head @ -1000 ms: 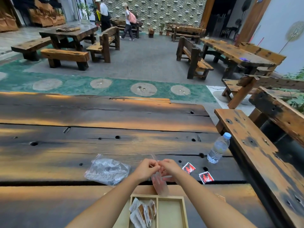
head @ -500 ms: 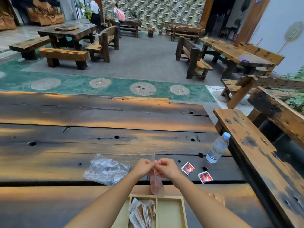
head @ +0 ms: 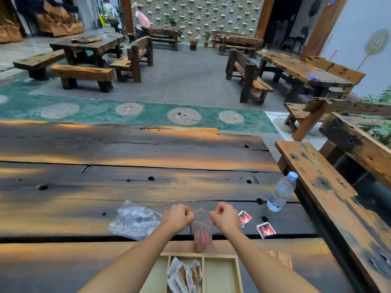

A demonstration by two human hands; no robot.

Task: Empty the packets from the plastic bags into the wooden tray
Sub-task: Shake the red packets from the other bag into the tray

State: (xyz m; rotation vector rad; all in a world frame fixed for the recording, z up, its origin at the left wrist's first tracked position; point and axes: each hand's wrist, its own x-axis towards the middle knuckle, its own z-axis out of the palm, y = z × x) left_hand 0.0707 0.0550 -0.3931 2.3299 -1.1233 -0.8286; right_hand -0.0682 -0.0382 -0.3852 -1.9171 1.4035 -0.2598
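At the far left of the working area a crumpled clear plastic bag (head: 134, 220) lies flat on the dark plank table (head: 127, 187), looking spent and apart from the hands. Just right of it the left hand (head: 177, 217) is curled into a fist, its fingers pinched on the left lip of a small clear plastic bag (head: 202, 233) that hangs between both hands; the right hand (head: 225, 218) is closed the same way on the opposite lip. Half a second ago the two fists were nearly touching over the bag's top; now they stand clearly apart and the mouth is stretched into a thin arc between them, so the seal appears to have just been pulled open. Red packets (head: 202, 240) sit low in the bag, which hangs just beyond the far rim of the wooden tray (head: 237, 269). The tray's middle compartment already holds a heap of pale packets (head: 186, 275); the compartment to its right looks bare. With the mouth open, the likely next move is to bring the bag over the tray and upend it. Further right, two red sachets (head: 265, 229) lie loose on the table, and a water bottle (head: 281, 192) stands near the table's edge.
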